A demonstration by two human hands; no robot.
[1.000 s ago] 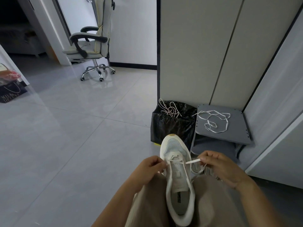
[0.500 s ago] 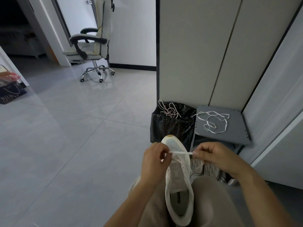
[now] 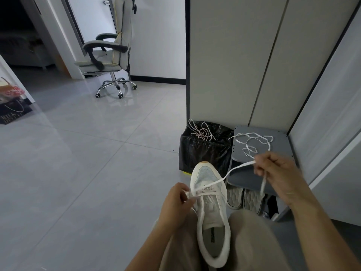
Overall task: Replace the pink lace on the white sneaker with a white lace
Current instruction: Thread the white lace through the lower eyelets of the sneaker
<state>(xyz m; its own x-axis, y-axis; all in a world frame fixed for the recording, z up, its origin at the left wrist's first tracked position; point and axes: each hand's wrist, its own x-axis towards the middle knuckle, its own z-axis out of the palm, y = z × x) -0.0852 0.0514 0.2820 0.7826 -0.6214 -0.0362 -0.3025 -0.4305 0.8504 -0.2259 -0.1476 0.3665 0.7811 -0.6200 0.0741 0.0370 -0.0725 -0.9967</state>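
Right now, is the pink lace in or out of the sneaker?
Out. The pink lace lies on the black bag; only white lace crosses the sneaker.

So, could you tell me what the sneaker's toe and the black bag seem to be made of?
The toe of the white sneaker looks like matte mesh fabric, judging by its fine perforated texture, though blur leaves that open. The black bag looks like thin glossy plastic film: crinkled, with sharp highlights.

The slippers (image 3: 235, 197) were half hidden beneath the grey stool (image 3: 281, 143). Where pinched, the white lace (image 3: 244, 166) was covered by the left hand (image 3: 175, 204) and the blurred right hand (image 3: 279, 177).
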